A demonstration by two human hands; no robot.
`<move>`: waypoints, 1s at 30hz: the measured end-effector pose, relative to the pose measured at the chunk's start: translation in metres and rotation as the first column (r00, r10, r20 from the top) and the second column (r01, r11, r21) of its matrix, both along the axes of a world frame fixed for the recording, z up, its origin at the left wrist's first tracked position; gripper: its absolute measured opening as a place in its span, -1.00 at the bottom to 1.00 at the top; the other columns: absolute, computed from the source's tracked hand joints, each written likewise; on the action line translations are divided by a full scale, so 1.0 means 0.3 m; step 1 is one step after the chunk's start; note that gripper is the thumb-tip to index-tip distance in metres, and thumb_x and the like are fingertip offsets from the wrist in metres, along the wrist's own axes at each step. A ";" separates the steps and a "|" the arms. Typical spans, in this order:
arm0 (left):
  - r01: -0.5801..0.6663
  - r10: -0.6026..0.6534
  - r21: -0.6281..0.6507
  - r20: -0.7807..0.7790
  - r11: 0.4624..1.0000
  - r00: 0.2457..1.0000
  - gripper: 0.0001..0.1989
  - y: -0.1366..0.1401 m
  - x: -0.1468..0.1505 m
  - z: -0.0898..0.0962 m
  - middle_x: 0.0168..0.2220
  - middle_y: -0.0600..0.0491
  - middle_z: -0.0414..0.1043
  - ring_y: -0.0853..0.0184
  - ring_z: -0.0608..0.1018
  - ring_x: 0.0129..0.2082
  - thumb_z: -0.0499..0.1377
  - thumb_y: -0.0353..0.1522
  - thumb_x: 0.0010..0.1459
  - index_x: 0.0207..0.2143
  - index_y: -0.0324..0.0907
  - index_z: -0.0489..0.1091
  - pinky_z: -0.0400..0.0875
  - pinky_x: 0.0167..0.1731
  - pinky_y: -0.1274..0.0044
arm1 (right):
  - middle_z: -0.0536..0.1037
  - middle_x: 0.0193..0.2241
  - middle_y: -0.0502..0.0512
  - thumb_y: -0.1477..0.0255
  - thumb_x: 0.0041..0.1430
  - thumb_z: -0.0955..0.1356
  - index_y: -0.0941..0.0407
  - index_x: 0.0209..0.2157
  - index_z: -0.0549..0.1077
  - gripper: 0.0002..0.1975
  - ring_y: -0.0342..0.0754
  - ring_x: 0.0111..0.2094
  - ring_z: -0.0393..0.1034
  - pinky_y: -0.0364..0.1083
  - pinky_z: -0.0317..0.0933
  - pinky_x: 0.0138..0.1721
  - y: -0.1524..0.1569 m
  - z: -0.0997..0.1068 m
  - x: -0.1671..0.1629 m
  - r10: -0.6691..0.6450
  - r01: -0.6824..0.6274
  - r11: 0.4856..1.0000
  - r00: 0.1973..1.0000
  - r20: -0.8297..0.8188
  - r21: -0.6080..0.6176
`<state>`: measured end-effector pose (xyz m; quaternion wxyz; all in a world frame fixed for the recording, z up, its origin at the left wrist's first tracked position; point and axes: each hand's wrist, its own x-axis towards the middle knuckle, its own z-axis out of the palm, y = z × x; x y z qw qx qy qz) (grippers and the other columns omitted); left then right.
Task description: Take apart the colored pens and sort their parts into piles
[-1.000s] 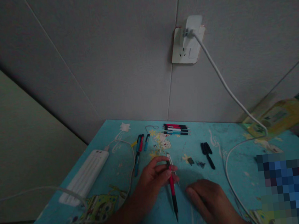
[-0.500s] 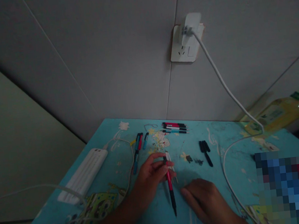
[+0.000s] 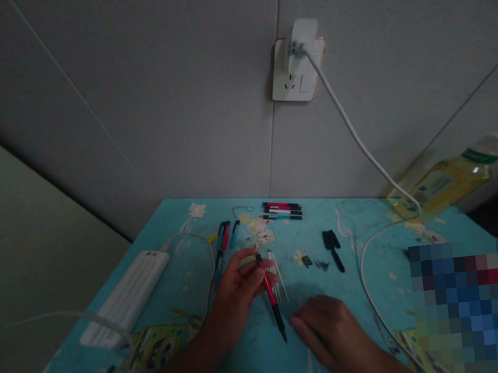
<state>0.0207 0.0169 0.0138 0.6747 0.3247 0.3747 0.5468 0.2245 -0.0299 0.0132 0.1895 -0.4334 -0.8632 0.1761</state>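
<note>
My left hand (image 3: 236,287) is closed on a red pen (image 3: 269,290) with a black grip, which slants with its tip down and toward my right hand. Curled on the tabletop just right of that tip is my right hand (image 3: 328,326). Its fingers are folded under, so I cannot see whether anything is in them. Thin white sticks like pen refills (image 3: 279,290) lie just beyond the pen. Farther back, several red, white and blue pens (image 3: 283,211) lie in a row. Left of them are capped pens (image 3: 220,249) and a small blue piece (image 3: 235,233).
Black pen parts (image 3: 333,250) and small dark bits (image 3: 306,260) lie at centre right. A white power strip (image 3: 125,297) is at left. A white cable (image 3: 362,269) runs from the wall socket (image 3: 286,90) past a tilted yellow bottle (image 3: 447,186). Pixelation hides the lower right.
The whole view has shifted, so most things sit farther left. The pen in my left hand slants more, its tip turned toward my right hand. My right hand stays curled.
</note>
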 end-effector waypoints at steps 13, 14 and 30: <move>-0.032 0.032 0.019 0.033 0.999 0.999 -0.39 -0.016 -0.002 0.006 0.02 -0.02 0.51 0.24 0.61 -0.08 0.27 -0.31 0.23 0.25 0.07 0.09 0.49 0.00 0.34 | 0.54 -0.41 0.01 0.24 0.35 0.29 0.08 -0.27 0.44 -0.79 -0.06 -0.34 0.42 -0.09 0.15 -0.25 -0.008 0.011 -0.009 -0.011 0.011 0.999 1.000 0.015 -0.051; -0.030 0.029 0.015 0.043 0.999 0.999 -0.43 -0.017 -0.003 0.005 0.02 -0.02 0.51 0.22 0.59 -0.04 0.27 -0.31 0.23 0.22 0.05 0.13 0.47 0.02 0.33 | 0.53 -0.43 0.01 0.24 0.34 0.30 0.08 -0.30 0.43 -0.78 -0.06 -0.35 0.42 -0.09 0.16 -0.26 -0.008 0.010 -0.010 -0.025 0.026 0.998 1.000 0.017 -0.054; -0.043 0.044 0.073 -0.013 0.996 0.999 -0.68 -0.003 -0.012 -0.032 -0.05 -0.05 0.56 0.16 0.60 -0.02 0.24 -0.27 0.26 -0.03 -0.08 0.20 0.49 0.01 0.27 | 0.52 -0.36 0.03 0.40 0.39 0.23 0.08 -0.24 0.46 -0.81 -0.07 -0.31 0.42 -0.11 0.23 -0.22 0.030 0.033 0.024 -0.262 0.237 0.963 0.938 -0.227 -0.131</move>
